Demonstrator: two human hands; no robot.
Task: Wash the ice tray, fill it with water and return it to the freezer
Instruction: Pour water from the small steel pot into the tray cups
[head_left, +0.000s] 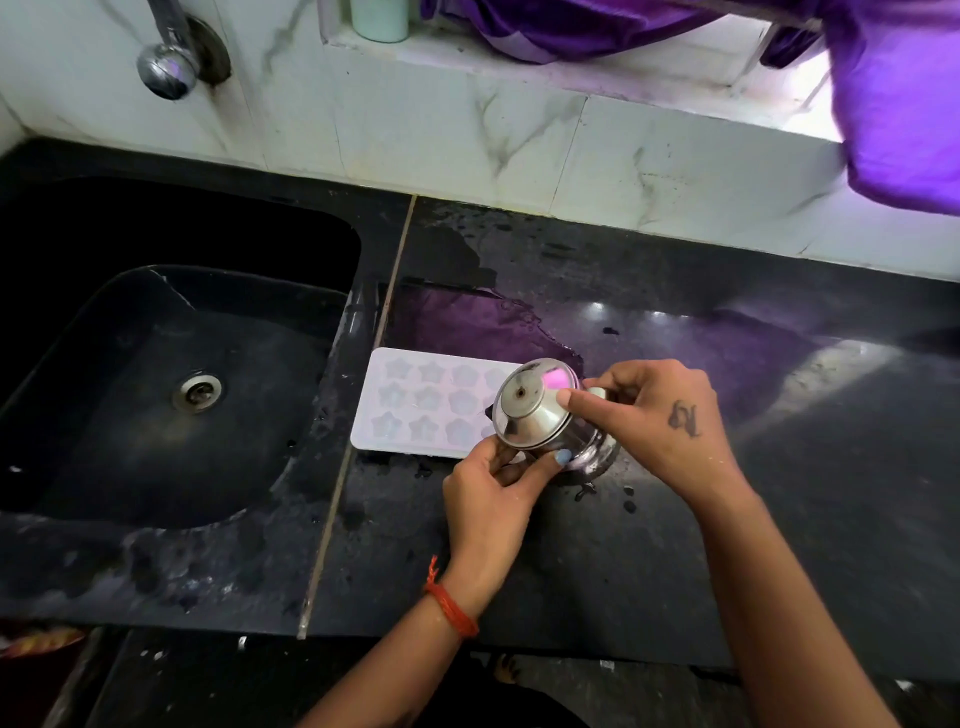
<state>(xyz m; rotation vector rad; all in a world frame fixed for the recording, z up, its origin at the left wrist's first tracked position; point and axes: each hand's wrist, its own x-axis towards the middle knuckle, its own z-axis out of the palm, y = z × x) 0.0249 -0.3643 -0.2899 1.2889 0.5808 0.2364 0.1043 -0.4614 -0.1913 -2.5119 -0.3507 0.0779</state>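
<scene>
The white ice tray (415, 402) lies flat on the wet black counter (675, 519) just right of the sink (156, 389), its right end hidden behind a small steel pot (540, 415) tipped over it. Both hands grasp that pot: the left hand (493, 493) from below, the right hand (660, 415) at its rim. Whether water is pouring cannot be made out. A purple cloth (893, 104) hangs above.
</scene>
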